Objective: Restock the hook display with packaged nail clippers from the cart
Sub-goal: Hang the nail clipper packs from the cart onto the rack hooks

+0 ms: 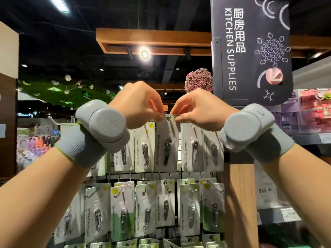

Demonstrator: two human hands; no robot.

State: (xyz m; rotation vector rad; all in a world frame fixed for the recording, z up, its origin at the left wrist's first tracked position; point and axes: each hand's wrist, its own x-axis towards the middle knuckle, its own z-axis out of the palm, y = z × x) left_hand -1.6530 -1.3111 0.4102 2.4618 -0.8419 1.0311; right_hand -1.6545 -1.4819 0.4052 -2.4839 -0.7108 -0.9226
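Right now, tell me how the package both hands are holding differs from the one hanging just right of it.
The held package is pinched at its top corners by the left hand and right hand; the neighbouring package hangs untouched. The held package sits higher, its top edge above the neighbour's. Both are white cards holding a metal nail clipper.

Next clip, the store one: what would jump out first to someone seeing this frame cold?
Centre frame, the left hand and right hand together pinch the top edge of one nail clipper pack at the top row of the hook display. Bulky grey wrist units sit on both forearms. A dark "KITCHEN SUPPLIES" sign hangs at upper right.
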